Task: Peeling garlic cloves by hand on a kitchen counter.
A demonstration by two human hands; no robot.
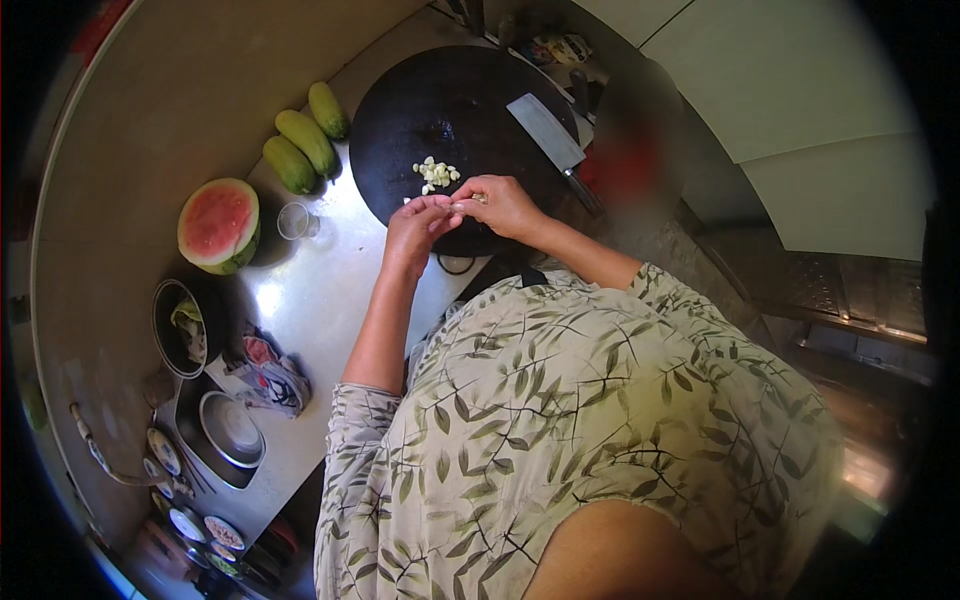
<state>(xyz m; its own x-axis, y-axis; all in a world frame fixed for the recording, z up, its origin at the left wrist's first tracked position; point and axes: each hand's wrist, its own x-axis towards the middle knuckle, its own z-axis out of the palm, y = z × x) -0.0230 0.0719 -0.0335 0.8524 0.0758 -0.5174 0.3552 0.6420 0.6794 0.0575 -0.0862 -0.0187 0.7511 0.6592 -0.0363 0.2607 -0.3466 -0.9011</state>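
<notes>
My left hand and my right hand meet over the near edge of a round dark chopping board. Their fingertips pinch a small item, apparently a garlic clove, mostly hidden by the fingers. A pale bit of garlic also shows in the curl of my right hand. Just beyond the hands lies a small heap of peeled garlic cloves. A cleaver rests flat on the board's right side, its dark handle pointing towards me and past the rim.
Left of the board are several green-yellow cucumbers, a clear cup and a cut watermelon. Closer in stand a dark pot with leafy scraps, a crumpled cloth and a sink holding a metal basin.
</notes>
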